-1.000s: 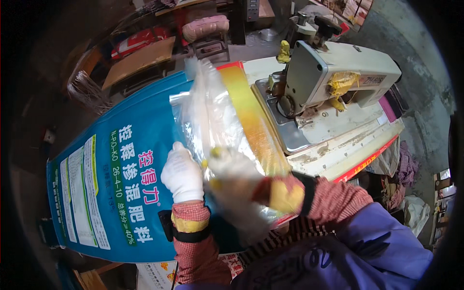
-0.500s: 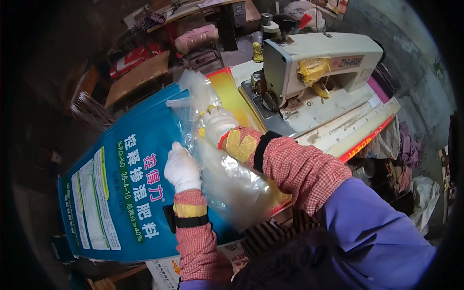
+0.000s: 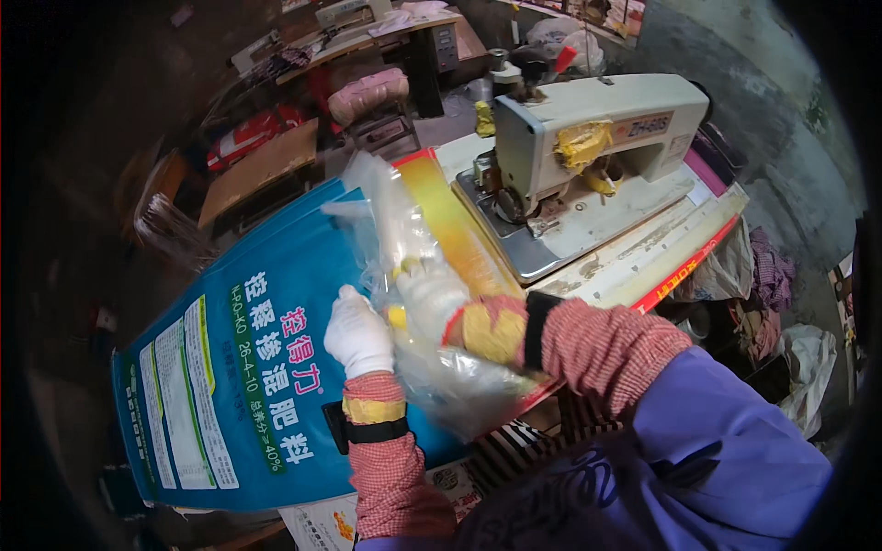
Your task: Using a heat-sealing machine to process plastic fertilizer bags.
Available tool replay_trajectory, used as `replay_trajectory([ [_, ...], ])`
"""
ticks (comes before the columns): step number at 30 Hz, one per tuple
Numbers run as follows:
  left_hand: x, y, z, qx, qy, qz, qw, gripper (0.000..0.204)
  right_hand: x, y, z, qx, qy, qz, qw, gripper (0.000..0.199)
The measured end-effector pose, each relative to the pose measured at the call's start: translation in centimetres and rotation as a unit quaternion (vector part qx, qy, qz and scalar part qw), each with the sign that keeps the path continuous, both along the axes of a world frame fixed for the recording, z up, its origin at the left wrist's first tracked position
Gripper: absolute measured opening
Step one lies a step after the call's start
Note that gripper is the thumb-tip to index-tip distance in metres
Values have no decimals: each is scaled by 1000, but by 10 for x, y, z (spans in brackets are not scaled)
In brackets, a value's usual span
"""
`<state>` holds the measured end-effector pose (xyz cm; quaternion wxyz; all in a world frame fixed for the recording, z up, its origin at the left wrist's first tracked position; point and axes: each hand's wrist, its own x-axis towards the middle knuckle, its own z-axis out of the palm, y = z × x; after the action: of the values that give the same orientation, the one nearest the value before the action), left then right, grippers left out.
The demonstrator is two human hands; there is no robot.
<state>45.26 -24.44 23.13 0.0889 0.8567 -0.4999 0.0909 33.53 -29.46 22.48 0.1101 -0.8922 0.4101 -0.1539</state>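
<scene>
A large blue printed sack (image 3: 266,248) lies flat in front of me, its mouth turned to the right. From that mouth spreads a crumpled clear plastic liner (image 3: 400,216). My left hand (image 3: 358,335), in a white glove, is closed at the sack's edge; its fingertips are partly hidden. My right hand (image 3: 432,298), in a white glove with yellow fingertips, is curled on the liner just right of the left hand. Film covers part of its fingers. Beyond my right hand stands a pale sewing machine (image 3: 597,129) with yellow tape on it.
A red and yellow printed sheet (image 3: 441,197) lies on the machine table beside the liner. Farther back are a padded stool (image 3: 369,96), a brown board (image 3: 257,174) and another worktable (image 3: 367,41). Plastic bags and cloth (image 3: 772,266) lie at the right.
My right hand has come nearer to me along the liner, down beside the left hand. The left hand has stayed at the sack's edge. The whole view has shifted slightly.
</scene>
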Motion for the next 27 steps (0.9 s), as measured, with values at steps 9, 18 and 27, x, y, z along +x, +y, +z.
replay_trajectory([
  [9, 0, -5, -9, 14, 55, 27, 998, 17, 79, -93, 20, 60, 8, -138, 989, 73],
  [18, 7, -16, -18, -65, -91, -27, 993, 23, 14, -28, 1, 54, 55, -12, 997, 74],
  [27, 6, -13, -24, -58, -109, -6, 992, 23, -95, 68, 25, 244, 22, 153, 957, 48],
])
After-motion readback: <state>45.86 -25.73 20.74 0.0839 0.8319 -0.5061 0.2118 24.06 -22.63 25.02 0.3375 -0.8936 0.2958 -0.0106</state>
